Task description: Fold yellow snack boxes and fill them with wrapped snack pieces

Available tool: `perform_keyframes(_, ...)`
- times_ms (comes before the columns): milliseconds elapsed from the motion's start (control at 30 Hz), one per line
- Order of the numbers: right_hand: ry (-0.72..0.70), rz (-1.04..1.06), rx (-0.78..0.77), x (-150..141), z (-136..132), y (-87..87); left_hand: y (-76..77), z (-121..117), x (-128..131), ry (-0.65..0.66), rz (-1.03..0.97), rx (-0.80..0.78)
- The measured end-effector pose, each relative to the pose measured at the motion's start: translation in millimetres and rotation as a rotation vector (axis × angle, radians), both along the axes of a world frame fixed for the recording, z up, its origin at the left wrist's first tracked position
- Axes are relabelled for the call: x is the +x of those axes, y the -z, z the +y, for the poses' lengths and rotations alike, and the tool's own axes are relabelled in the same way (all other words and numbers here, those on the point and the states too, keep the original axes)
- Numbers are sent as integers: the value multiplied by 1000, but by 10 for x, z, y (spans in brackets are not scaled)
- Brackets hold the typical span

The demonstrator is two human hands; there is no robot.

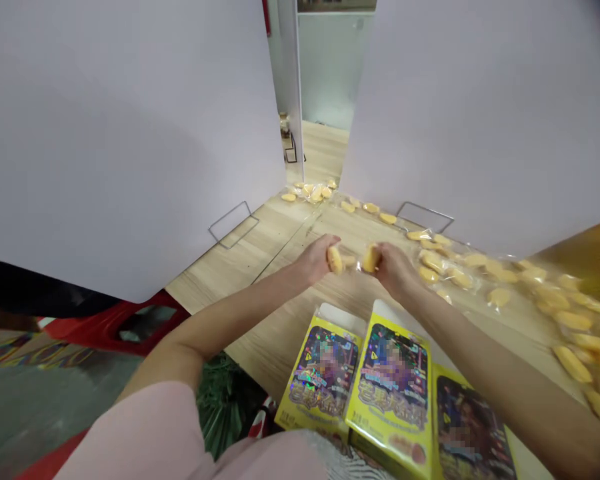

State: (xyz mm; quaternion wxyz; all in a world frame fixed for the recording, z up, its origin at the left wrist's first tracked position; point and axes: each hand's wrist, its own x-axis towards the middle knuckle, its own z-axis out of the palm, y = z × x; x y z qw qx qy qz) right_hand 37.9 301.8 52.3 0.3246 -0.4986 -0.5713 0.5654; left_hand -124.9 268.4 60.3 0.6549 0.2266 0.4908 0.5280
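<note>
Left hand (316,259) held a yellow piece (335,260) in a narrow pinch. A second yellow piece (371,259) sat in a matching pinch of the right hand (394,267), the two hands just apart above the wooden table (240,280). Three yellow printed boxes (393,387) lay nearer the camera, below the hands. Film-wrapped yellow pieces (570,320) lay scattered along the table's far side and right.

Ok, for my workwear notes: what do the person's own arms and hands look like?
A pale pink sleeve covers the upper left arm; the right sleeve is out of view. The left hand and right hand are bare, without gloves, watch or bracelet.
</note>
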Motion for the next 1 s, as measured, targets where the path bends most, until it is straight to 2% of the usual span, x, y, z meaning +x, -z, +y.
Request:
perform_keyframes(67, -13, 151, -164, 110, -170, -66, -6, -210, -160, 134, 87, 33)
perform_keyframes(133, -74, 191, -217, 170, -346, -110, 35, -393, -260, 213, 207, 65)
perform_keyframes(233, -190, 33, -101, 176, -503, -110, 163, -552, -295, 246, 364, 148)
perform_keyframes(333, -298, -245, 96, 176, -490, -43, 298, -589, -254, 272, 518, 235)
perform_keyframes(433, -278, -340, 234, 208, -422, 35, 378, -582, -215, 226, 650, 257)
perform_keyframes(500, -274, -385, 289, 222, -423, 65, 406, -586, -199, 228, 654, 263)
perform_keyframes(633, -471, -607, 326, 202, -561, 46, 444, -655, -172, 454, 665, 266)
perform_keyframes(733, -617, -687, 331, 203, -639, -9, 429, -729, -164, 602, 818, 329)
perform_keyframes(800, -704, -716, 353, 223, -634, -46, 392, -764, -175, 606, 909, 414)
perform_keyframes(900, -802, -778, 437, 252, -585, -63, 348, -783, -215, 501, 895, 469)
perform_keyframes(1000, -771, -850, 509, 248, -555, -23, 384, -768, -263, 491, 841, 441)
